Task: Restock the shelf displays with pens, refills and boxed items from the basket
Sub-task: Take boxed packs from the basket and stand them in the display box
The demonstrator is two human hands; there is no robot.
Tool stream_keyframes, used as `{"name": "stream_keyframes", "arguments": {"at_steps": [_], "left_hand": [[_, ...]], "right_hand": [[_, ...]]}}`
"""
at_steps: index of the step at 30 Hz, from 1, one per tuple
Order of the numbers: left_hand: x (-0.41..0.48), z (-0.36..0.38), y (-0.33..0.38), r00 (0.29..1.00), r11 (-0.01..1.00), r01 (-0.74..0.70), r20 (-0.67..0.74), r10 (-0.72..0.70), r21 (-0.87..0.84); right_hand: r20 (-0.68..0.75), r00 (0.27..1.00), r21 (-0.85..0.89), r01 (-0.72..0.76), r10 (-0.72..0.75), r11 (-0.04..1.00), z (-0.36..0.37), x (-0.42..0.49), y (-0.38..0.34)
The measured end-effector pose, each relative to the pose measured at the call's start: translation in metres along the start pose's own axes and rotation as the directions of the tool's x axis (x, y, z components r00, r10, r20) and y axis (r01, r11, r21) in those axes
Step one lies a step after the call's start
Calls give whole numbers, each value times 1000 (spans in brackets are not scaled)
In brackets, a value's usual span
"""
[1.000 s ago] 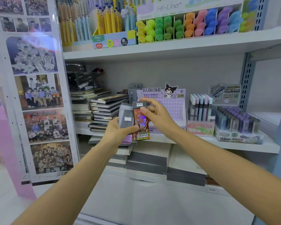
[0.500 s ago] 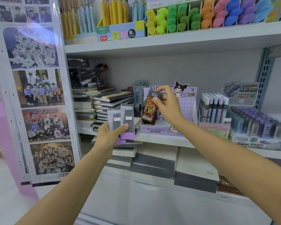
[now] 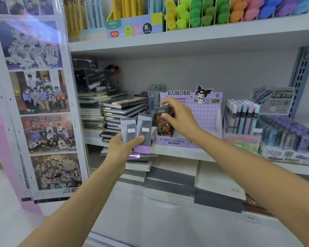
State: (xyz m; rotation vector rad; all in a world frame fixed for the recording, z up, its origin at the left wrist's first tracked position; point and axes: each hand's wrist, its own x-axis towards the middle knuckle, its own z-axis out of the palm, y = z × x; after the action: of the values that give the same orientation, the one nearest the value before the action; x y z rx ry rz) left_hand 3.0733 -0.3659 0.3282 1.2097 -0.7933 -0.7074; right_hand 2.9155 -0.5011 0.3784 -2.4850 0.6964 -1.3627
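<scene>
My left hand (image 3: 121, 148) holds a fan of grey refill packs with purple bases (image 3: 140, 133) just in front of the middle shelf. My right hand (image 3: 178, 116) pinches the dark top of an orange-and-black refill pack (image 3: 163, 126), which stands inside the left end of the purple KUROMI display box (image 3: 203, 114). The lower part of that pack sits behind the box's front lip. No basket is in view.
Stacked notebooks (image 3: 121, 114) lie left of the display box. Pastel pens (image 3: 241, 116) and a tray of purple-capped refills (image 3: 289, 138) stand to its right. Highlighters (image 3: 212, 13) fill the upper shelf (image 3: 185, 40). A poster panel (image 3: 36, 104) borders the left.
My right hand has carried the orange pack from beside the left-hand packs up and back into the KUROMI box. The left hand with its grey packs has stayed nearly in place.
</scene>
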Motion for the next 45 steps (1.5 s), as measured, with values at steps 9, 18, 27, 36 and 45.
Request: {"name": "stream_keyframes", "arguments": {"at_steps": [9,18,27,36,45], "left_hand": [[-4,2,2,999,1000,17,43,-17,9],[-22,28,14,975,991,-38,221,9,127],[-36,40,39,984,971,157,109,-139,-180],[-49,53,48,961,976,124,267,-73,-178],[-49,64,37,988,992,-64,134,79,-111]], "right_hand": [[-115,993,-94,-22,11,995,1,-16,8],[155,975,469,-214,159,857,-22,-28,-19],[256,966,455,-156,39,877,-58,-59,-5],[161,977,594,-209,140,777,-67,-75,-2],[257,948,502,-298,189,812,-70,-77,-9]]}}
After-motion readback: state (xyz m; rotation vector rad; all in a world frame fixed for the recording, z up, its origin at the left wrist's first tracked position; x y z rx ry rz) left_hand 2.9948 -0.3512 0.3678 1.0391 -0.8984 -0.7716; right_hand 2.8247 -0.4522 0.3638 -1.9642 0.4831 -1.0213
